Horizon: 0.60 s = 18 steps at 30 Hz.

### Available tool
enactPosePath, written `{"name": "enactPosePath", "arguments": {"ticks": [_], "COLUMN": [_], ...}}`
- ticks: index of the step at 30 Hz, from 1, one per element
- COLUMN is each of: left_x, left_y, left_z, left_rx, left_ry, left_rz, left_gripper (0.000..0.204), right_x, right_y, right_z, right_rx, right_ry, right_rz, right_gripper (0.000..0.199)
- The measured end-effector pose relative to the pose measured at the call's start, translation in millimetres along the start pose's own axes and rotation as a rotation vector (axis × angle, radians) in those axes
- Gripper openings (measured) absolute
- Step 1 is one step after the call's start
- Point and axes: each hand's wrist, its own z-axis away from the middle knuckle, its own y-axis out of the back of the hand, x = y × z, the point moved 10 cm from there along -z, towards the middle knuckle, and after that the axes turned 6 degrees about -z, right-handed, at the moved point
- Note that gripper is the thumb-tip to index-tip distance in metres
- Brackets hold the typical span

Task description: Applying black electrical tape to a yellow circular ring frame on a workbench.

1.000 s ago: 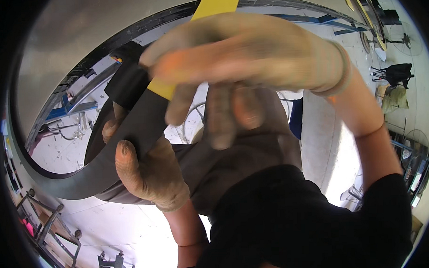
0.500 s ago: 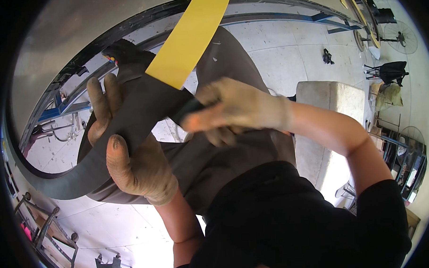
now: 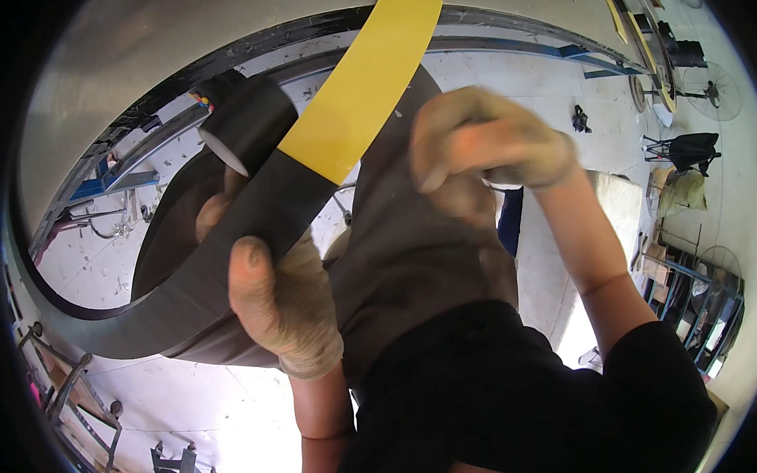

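A long curved strip, dark grey-black with a yellow section (image 3: 361, 87), runs from the lower left up to the top of the head view. My left hand (image 3: 289, 298), in a beige work glove, grips its dark part (image 3: 261, 207), thumb on top and fingers underneath. A wide black roll (image 3: 253, 120), like tape, sits against the strip's far side near those fingers. My right hand (image 3: 484, 145), gloved too, is raised apart from the strip on the right. Its fingers are curled and blurred; what they hold, if anything, is hidden.
A metal-framed bench (image 3: 505, 44) with a smooth grey top spans the far side. A pale block (image 3: 619, 199) stands to the right, near a fan (image 3: 711, 91) and a folded black chair (image 3: 692, 150). Wheeled metal frames (image 3: 76, 397) are at the lower left. Scraps litter the floor.
My right hand has come away from the dark piece beside the strip and risen to the right. The strip and my left hand shifted slightly right; the black roll is now plainly visible.
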Motion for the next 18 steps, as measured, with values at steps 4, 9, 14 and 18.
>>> {"name": "enactPosePath", "arguments": {"ticks": [4,9,14,18], "left_x": [-3.2,1.3,11.0,10.2], "left_y": [-4.4,-7.8,-16.4,-15.8], "left_z": [-2.6,-8.4,-12.8,-15.4], "left_rx": [-0.058,-0.129,-0.222,-0.212], "left_ry": [-0.019,-0.050,-0.215,-0.230], "left_rz": [-0.068,-0.117,-0.148,-0.184], "left_gripper": [0.052,0.046,0.041,0.039], "right_x": [-41.1,-68.3,-33.6,81.9], "right_y": [-3.9,-45.8,-47.6,-31.6], "right_z": [-18.5,-69.1,21.1,35.8], "right_rx": [0.246,-0.136,0.483,0.525], "right_ry": [-0.031,0.315,-0.543,-0.614], "right_rz": [0.117,0.868,0.064,-0.177], "right_gripper": [0.036,0.031,0.041,0.055]}}
